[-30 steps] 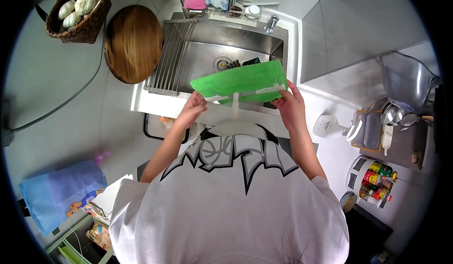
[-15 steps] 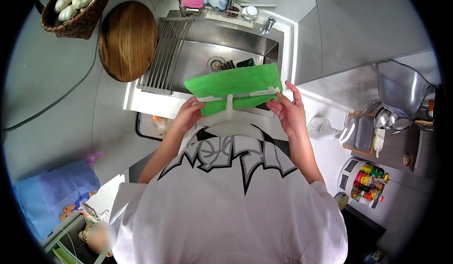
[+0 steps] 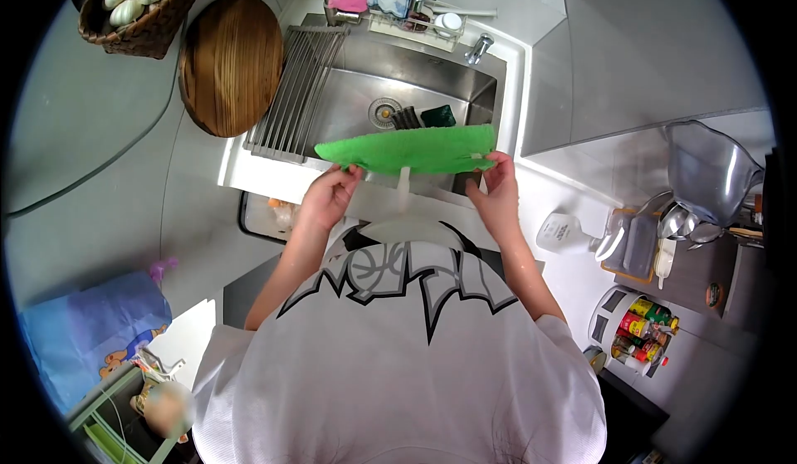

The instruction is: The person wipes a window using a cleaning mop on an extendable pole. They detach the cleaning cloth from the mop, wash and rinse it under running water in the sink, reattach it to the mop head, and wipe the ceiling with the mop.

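We saw a long, bright green cloth of fluffy, towel-like fabric (image 3: pixel 407 150) held up in the air across the near side of the sink (image 3: pixel 357 87), stretched lengthwise between our left hand (image 3: pixel 327 198) and our right hand (image 3: pixel 499 192). Its left end narrowed to a rounded point, while its right end stood taller and squarer, and its far edge ran in a gentle slant. We saw a slim whitish rod (image 3: pixel 403 188) extending from beneath the middle of its near edge.
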Available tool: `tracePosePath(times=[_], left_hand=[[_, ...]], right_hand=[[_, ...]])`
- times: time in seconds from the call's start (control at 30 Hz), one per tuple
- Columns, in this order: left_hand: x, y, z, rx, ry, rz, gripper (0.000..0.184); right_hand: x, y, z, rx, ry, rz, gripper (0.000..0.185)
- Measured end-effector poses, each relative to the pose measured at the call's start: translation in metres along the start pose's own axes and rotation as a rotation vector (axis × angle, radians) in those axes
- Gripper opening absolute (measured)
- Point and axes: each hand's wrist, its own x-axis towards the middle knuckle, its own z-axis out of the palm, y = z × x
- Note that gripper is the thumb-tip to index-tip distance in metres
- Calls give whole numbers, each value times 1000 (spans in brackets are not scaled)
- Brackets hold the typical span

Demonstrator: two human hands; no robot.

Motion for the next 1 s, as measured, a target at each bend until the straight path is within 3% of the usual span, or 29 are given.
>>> tracePosePath(times=[0.03,0.13,0.23,0.27,0.37,0.57,0.63,0.67,0.73,0.87,1.0], left_hand=[[1,-3,1,61,-46,50,29],[2,-14,8,194,90,156,36],[5,-21,5,454,36,324,50],[8,-23,2,565,30,387,55],[10,-23,-4,1057,19,569,55],[6,-20,-13,1493,75,944,51],[9,-12,-19,1658,1,1118,47],[12,-7,-20,1738,-39,1207,46],[12,2,-17,1762,-105,1234,42],[37,14,-57,1854,-195,1043,48],[29,6,-37,1682,-283,1067,65]], right_hand=[[1,3,0,-231,-21,-62,45],[5,15,2,-511,79,-193,44],[12,22,1,-522,129,-368,51],[14,21,-2,-555,106,-326,53],[24,1,-6,-639,27,-245,58],[42,-14,-16,-719,-8,-431,50],[45,-13,-15,-711,-7,-499,48],[45,-5,-17,-582,-72,-403,47],[45,10,-22,-324,-198,-208,44],[40,11,-26,-376,-276,-61,42],[28,26,-22,-264,-250,-16,41]])
